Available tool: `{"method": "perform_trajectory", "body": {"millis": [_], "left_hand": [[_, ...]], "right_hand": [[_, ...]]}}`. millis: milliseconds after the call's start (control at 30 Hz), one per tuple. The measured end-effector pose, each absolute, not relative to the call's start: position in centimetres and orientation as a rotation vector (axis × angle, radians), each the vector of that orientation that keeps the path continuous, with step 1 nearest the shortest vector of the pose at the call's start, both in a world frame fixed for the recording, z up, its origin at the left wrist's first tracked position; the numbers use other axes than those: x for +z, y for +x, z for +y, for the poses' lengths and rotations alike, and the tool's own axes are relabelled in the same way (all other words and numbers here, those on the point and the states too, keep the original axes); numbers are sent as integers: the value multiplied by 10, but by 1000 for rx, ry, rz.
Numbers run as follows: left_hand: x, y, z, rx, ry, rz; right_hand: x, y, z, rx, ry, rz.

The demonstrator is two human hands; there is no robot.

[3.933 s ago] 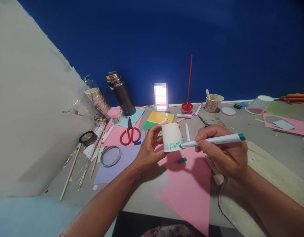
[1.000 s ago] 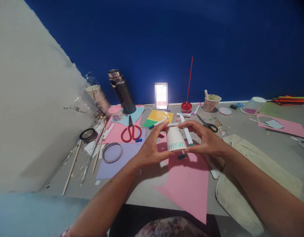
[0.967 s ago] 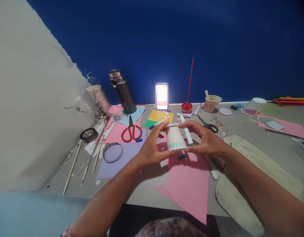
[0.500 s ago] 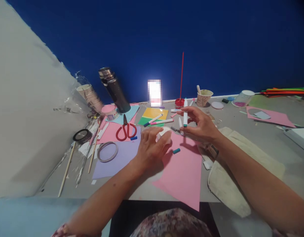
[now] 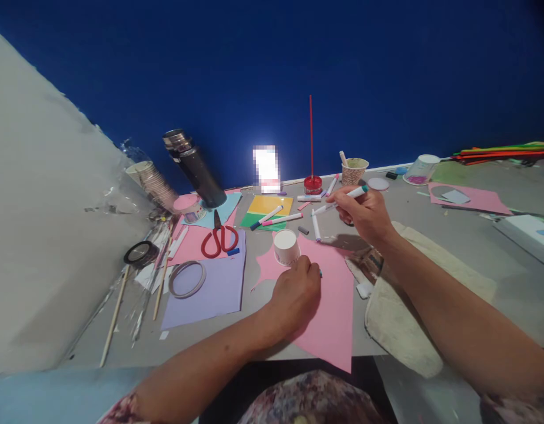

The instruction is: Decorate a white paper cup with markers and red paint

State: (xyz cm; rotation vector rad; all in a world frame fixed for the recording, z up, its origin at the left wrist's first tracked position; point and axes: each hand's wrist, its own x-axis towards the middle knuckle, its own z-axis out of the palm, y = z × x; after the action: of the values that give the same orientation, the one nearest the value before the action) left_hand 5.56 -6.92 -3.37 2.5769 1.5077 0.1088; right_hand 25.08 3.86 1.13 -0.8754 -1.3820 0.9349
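paper cup (image 5: 286, 247): upside down on the pink paper (image 5: 331, 330), nobody touching it, just beyond the left hand
left hand (image 5: 298, 292): fingers bunched, tips down right at the teal cap (image 5: 320, 272); can't tell if it's actually pinched
marker (image 5: 340, 200): held above the table, teal end up
right hand (image 5: 364, 213): fingers clamped round the marker
tip: imo grab the cap by its sides and keep the marker tip clear of cup and paper

Craft table: coloured paper (image 5: 329, 306), scissors (image 5: 216, 240), markers (image 5: 266, 216).
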Motion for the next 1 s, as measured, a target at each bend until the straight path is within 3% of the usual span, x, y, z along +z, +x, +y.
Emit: {"method": "perform_trajectory", "body": {"millis": [133,233,400,1000], "left_hand": [[-22,47,-66,665,1996,1278],[-14,45,-65,865,1572,1117],[-9,46,-65,933,1354,1056],[-8,42,-67,918,1566,1177]], "right_hand": [[17,251,36,1268,-751,-1287],[22,250,30,1401,-694,-1311],[25,250,23,1479,-685,-1394],[27,239,5,1396,-811,-1782]]}}
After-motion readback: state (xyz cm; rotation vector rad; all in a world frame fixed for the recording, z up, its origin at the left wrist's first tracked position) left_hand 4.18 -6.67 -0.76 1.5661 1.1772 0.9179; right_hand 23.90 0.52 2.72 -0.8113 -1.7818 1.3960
